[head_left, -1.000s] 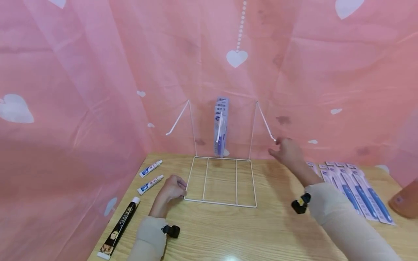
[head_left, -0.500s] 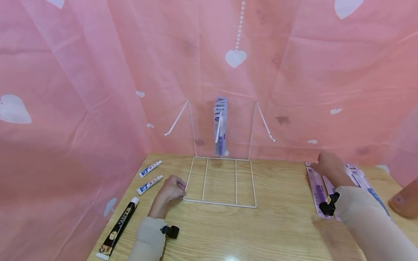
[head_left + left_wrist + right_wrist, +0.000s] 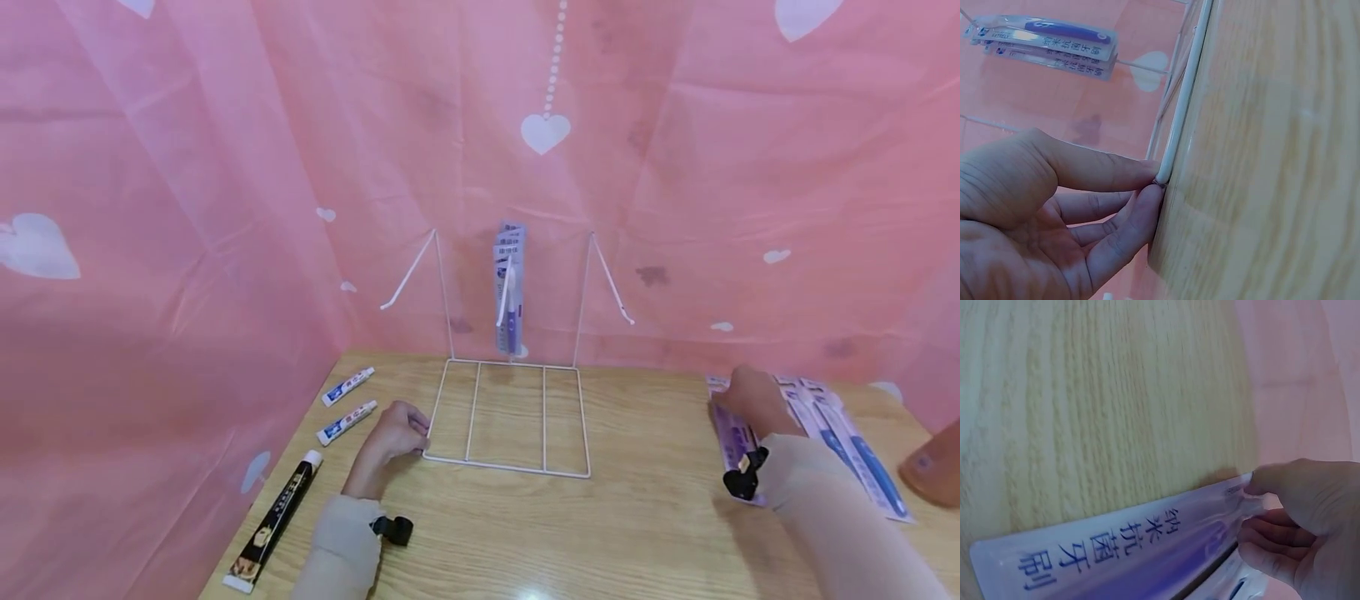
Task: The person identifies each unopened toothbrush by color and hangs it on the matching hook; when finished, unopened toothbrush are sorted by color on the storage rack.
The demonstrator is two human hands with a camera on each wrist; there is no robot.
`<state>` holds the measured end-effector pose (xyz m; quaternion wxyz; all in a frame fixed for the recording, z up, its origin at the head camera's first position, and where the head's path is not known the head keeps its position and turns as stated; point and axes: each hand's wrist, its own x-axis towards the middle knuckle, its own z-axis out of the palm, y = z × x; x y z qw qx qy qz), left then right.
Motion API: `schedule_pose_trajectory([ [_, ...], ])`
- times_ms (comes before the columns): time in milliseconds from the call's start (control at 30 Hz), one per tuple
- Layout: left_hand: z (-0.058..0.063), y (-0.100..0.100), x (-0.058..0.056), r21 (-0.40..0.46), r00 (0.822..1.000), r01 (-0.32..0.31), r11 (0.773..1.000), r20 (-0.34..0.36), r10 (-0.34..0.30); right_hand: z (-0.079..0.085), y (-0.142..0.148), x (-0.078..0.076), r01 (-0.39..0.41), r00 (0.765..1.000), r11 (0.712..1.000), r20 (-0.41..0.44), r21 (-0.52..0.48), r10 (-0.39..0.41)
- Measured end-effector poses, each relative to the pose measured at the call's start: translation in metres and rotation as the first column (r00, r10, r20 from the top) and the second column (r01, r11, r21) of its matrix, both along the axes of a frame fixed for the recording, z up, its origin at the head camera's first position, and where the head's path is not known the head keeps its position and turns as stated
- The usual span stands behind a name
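Observation:
My left hand (image 3: 393,432) pinches the front left corner of a white wire display rack (image 3: 502,467); the left wrist view shows thumb and finger meeting on the white wire. Several packaged toothbrushes hang on the rack's middle hook, the front one a purple packaged toothbrush (image 3: 512,321). At the right of the table, my right hand (image 3: 756,400) grips one end of another purple packaged toothbrush (image 3: 1110,556) between thumb and fingers. In the right wrist view that pack lies along the wood, over or beside another pack. The hand hides its far end in the head view.
Blue packaged toothbrushes (image 3: 862,458) lie to the right of my right hand. An orange-brown rounded object (image 3: 933,467) stands at the right edge. Two small toothpaste tubes (image 3: 347,422) and a black toothpaste tube (image 3: 273,525) lie on the left. A pink curtain (image 3: 675,167) hangs behind.
My right hand has moved from the rack's right hook down to the toothbrush packs on the right and taken hold of a purple one. The left hand stays on the rack corner.

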<state>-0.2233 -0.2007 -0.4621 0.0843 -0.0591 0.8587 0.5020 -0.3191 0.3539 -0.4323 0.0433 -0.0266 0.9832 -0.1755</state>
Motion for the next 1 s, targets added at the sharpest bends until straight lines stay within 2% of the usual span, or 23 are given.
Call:
schedule_pose_trajectory([
  [167,0.001,0.001,-0.002,-0.024,1.0,0.006,1.0,0.003,-0.006,0.002,0.0,-0.001,0.014,1.0,1.0,0.027,0.019,-0.015],
  [300,0.001,0.002,-0.003,-0.037,1.0,0.015,0.999,0.001,-0.015,0.012,-0.004,-0.004,0.009,0.999,0.999,0.034,0.035,-0.011],
  [500,0.0,-0.001,-0.002,-0.057,1.0,0.007,0.998,0.005,-0.007,0.033,-0.016,-0.012,-0.01,0.999,0.996,-0.03,0.084,0.012],
  [700,0.0,0.0,-0.004,-0.068,1.0,0.001,0.998,0.015,0.0,0.047,-0.026,-0.008,-0.046,0.996,0.993,-0.072,0.106,0.054],
  [833,0.001,0.001,-0.004,-0.059,1.0,-0.008,0.998,0.023,0.01,0.056,-0.042,0.001,-0.076,0.98,0.991,-0.177,0.107,0.095],
  [1000,0.001,0.001,-0.002,-0.04,0.999,-0.023,0.999,0.038,0.025,0.07,-0.075,0.018,-0.143,0.935,0.987,-0.317,0.078,0.16],
])
